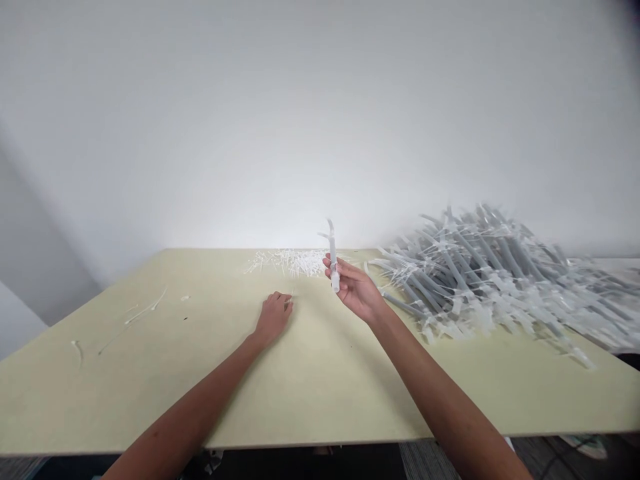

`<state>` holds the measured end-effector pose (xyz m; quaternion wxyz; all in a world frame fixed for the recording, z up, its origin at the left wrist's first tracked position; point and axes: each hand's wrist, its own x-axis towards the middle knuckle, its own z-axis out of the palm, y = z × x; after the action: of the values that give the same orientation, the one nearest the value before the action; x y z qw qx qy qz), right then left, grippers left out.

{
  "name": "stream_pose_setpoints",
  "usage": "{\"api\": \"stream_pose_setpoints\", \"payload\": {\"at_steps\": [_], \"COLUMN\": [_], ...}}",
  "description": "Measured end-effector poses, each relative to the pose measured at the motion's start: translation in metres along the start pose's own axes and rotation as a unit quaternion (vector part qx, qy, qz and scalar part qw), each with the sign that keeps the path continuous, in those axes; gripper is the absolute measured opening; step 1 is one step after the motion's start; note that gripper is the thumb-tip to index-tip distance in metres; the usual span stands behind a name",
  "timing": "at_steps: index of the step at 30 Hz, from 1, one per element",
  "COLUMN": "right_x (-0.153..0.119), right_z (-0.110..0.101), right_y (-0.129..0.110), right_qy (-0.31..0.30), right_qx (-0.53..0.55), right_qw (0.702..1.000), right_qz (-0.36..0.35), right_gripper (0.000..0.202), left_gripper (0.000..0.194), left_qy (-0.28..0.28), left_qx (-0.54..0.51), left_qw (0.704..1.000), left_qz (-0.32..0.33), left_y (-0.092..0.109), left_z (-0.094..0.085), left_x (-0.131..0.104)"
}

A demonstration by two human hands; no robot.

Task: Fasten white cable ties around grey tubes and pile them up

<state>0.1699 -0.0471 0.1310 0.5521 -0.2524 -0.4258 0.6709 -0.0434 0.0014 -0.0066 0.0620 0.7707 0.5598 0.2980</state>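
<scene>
My right hand is closed around a short pale grey tube, held upright above the table, with thin white curved ends at its top and a translucent piece at its bottom. Near the table's middle, my left hand rests low with its fingers bent together on a thin white strip, which looks like a cable tie. Behind both hands lies a loose pile of thin white strips.
A large heap of grey tubes with translucent ends covers the right side of the pale yellow table. Several thin white strips lie scattered at the left. A white wall stands behind.
</scene>
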Motion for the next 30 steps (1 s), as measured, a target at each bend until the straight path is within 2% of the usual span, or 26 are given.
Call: {"api": "stream_pose_setpoints", "payload": {"at_steps": [6,12,16,20,30], "right_x": [0.002,-0.007,-0.018,-0.028,-0.041], "right_z": [0.014,0.014,0.015,0.016,0.007], "right_y": [-0.026,-0.035,-0.035,-0.028,-0.017], "right_qy": [-0.009,-0.038,-0.054,-0.074,-0.082], "right_qx": [0.068,0.151,0.187,0.172,0.065], "right_qw": [0.998,0.988,0.98,0.981,0.995], "right_qz": [0.0,0.023,0.048,0.051,0.004], "right_gripper": [0.019,0.021,0.033,0.046,0.053], "left_gripper": [0.027,0.028,0.028,0.029,0.028], "left_qy": [0.003,0.002,0.005,0.004,0.002], "left_qx": [0.006,0.001,-0.002,0.0,0.005], "left_qw": [1.0,1.0,1.0,1.0,1.0], "left_qz": [-0.007,-0.003,0.003,0.002,0.002], "left_y": [0.005,0.004,0.003,0.004,0.005], "left_z": [-0.002,-0.002,-0.001,-0.001,-0.002], "left_x": [-0.002,-0.002,-0.002,-0.003,-0.003]}}
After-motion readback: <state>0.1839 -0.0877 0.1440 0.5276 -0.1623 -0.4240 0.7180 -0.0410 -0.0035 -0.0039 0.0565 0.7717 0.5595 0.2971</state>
